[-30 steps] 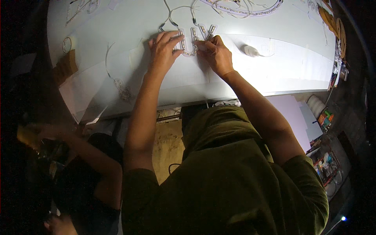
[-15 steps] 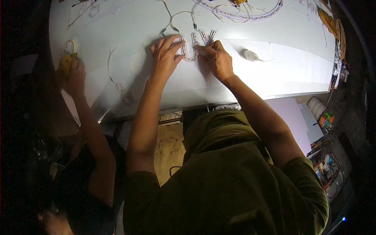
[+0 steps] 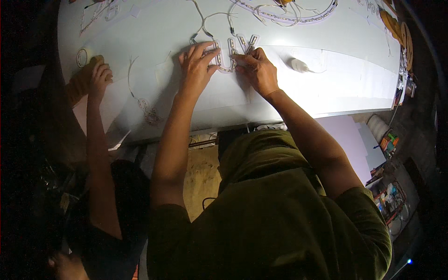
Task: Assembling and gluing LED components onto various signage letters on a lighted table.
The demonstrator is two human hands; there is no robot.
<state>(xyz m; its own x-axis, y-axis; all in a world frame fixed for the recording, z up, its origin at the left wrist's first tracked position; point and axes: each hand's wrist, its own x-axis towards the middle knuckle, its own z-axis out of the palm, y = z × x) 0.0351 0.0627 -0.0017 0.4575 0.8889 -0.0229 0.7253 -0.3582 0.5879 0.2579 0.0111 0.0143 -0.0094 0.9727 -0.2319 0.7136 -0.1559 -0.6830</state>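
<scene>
On the white table lies a clear-edged, U-shaped piece (image 3: pixel 226 70) lined with small LED modules. My left hand (image 3: pixel 193 70) grips its left arm, thumb low at the edge and index finger bent over the top. The fingers of my right hand (image 3: pixel 261 72) are closed and pressed against the LED strip (image 3: pixel 232 45) in its right arm; the fingertips' exact contact is partly hidden. Just beyond my right hand is a second LED-lined, forked piece (image 3: pixel 253 41). Thin white wires (image 3: pixel 219 14) run from the pieces toward the far side. Another piece lies partly under my left hand.
A small white bottle (image 3: pixel 298 66) with a thin nozzle lies to the right. Far off curves a long LED strip (image 3: pixel 310 21). At left, a co-worker's hand (image 3: pixel 99 77) rests near a tape roll (image 3: pixel 83 57); a wired LED bundle (image 3: pixel 147 110) lies closer to me.
My two hands hold nearly the same place on the U-shaped piece. The co-worker's hand at the left has shifted slightly to the right, away from the yellowish thing it was on.
</scene>
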